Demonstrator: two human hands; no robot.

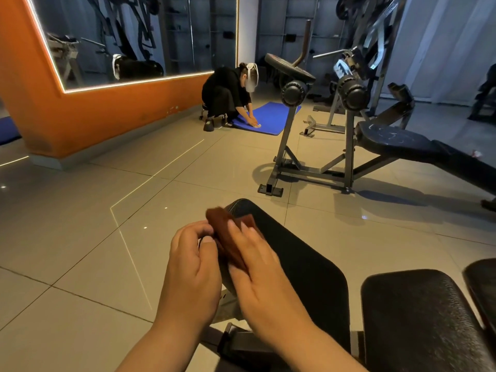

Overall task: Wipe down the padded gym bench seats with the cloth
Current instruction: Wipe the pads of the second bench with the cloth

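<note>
A rust-brown cloth (228, 237), folded into a narrow, soft strip of matte, fuzzy fabric, is held over the left edge of the long bench pad (295, 253), near its far rounded end. The pad is covered in black, finely grained vinyl with a dull sheen. The cloth's left side is pinched by the curled fingers and thumb of the left hand (192, 267). The right hand (257, 267) is laid on top of the cloth, its fingers straight and close together. A second pad (418, 318), black and more coarsely pebbled, is seen just beyond the near right corner. The floor (80, 237) is laid with glossy beige tiles. Further off, another bench (397, 140) with scuffed black padding is carried on a grey steel frame.
</note>
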